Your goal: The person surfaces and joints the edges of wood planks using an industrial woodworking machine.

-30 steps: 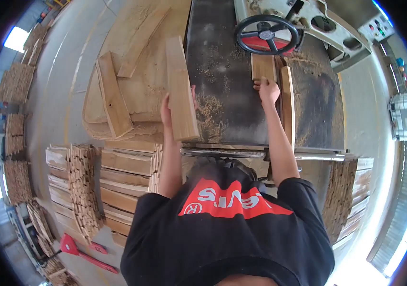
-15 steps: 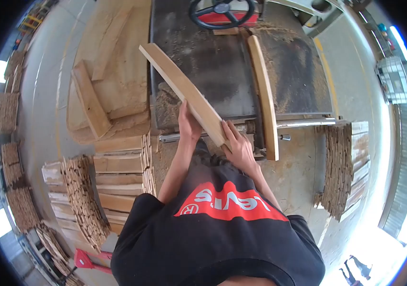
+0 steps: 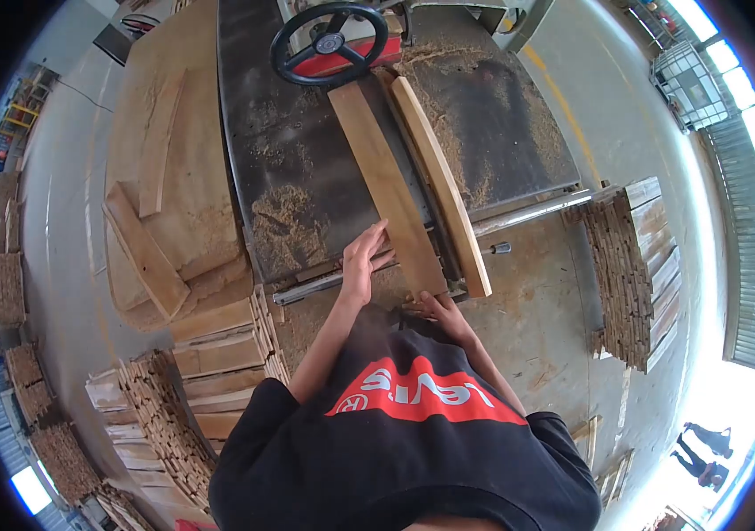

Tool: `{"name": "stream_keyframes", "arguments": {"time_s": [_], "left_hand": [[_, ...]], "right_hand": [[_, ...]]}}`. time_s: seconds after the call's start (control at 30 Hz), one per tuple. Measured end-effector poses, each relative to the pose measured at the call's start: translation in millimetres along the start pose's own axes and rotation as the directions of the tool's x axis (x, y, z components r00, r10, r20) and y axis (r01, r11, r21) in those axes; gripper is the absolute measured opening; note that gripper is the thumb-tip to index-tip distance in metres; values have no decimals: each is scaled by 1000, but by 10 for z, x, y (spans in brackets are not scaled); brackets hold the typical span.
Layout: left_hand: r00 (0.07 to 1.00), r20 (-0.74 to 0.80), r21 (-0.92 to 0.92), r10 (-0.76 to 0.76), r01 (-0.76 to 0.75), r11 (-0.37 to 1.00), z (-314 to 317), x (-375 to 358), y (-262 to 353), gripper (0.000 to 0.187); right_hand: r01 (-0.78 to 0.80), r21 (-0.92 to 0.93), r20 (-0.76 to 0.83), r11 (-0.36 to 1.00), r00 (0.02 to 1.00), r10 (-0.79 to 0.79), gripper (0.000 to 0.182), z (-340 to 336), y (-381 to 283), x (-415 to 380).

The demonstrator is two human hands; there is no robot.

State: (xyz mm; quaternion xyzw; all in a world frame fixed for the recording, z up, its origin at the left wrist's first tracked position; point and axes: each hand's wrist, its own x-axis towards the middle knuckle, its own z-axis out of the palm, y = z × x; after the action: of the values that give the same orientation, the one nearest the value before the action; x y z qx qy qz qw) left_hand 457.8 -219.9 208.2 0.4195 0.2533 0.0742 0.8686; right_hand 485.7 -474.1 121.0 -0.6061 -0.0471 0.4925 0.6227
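Note:
A long wooden board (image 3: 386, 186) lies flat on the dark machine table (image 3: 262, 115), with its far end below the black handwheel (image 3: 329, 44). My left hand (image 3: 365, 261) touches the left side of the board near its close end, fingers apart. At the close end, my right hand (image 3: 439, 314) has its fingers bent against the board; part of that hand is hidden. Just right of the board, a second, paler piece of wood (image 3: 444, 190) runs along the dark guide bar.
Left of the machine, a wooden surface (image 3: 196, 159) bears loose boards. Stacks of boards stand on the floor at left (image 3: 160, 403) and right (image 3: 629, 274). Sawdust (image 3: 289, 226) covers parts of the table. Two people (image 3: 705, 456) are far off at lower right.
The board has gone from a raised slant across the table to lying beside the guide bar. My left hand has loosened its hold. The view has shifted, so the machine appears further left.

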Motion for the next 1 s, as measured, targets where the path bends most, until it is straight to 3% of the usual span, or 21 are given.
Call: {"name": "stream_keyframes", "arguments": {"time_s": [0.03, 0.23, 0.43, 0.6, 0.73, 0.8, 0.87, 0.93, 0.97, 1.0], "left_hand": [[999, 16, 14, 29, -29, 999, 46, 38, 6, 61], [996, 92, -27, -9, 11, 1000, 20, 510, 60, 73], [988, 156, 75, -12, 0, 997, -81, 1066, 469, 78], [971, 230, 116, 61, -90, 989, -307, 1559, 650, 74], [975, 153, -88, 164, -152, 984, -796, 1686, 919, 63], [962, -48, -68, 268, -270, 960, -1123, 1674, 1226, 50], [841, -298, 81, 451, -449, 890, -1607, 1690, 1526, 36], [615, -477, 335, 628, -534, 777, -2261, 1609, 1879, 32], [460, -549, 466, 698, -524, 713, -2644, 1605, 1951, 32], [333, -600, 655, 727, -318, 686, -2875, 1463, 2244, 33]], "right_hand": [[-29, 132, 23, 991, 999, 27, 56, 13, -88, 0], [-118, 208, -79, 971, 987, 137, 55, 116, -479, 205], [-271, 86, -324, 959, 902, 284, 56, 318, -994, 589], [-143, 246, -425, 959, 873, 239, 47, 476, -1197, 1043], [-87, 280, -474, 956, 853, 216, 48, 520, -1416, 1550], [-57, 302, -509, 952, 835, 211, 49, 535, -1470, 1721], [-58, 270, -535, 961, 821, 199, 49, 595, -1593, 1875], [-51, 285, -565, 957, 798, 211, 49, 619, -1674, 1977], [-46, 260, -577, 964, 793, 193, 49, 638, -1707, 2050], [-42, 267, -575, 963, 795, 194, 48, 678, -1749, 2090]]}}
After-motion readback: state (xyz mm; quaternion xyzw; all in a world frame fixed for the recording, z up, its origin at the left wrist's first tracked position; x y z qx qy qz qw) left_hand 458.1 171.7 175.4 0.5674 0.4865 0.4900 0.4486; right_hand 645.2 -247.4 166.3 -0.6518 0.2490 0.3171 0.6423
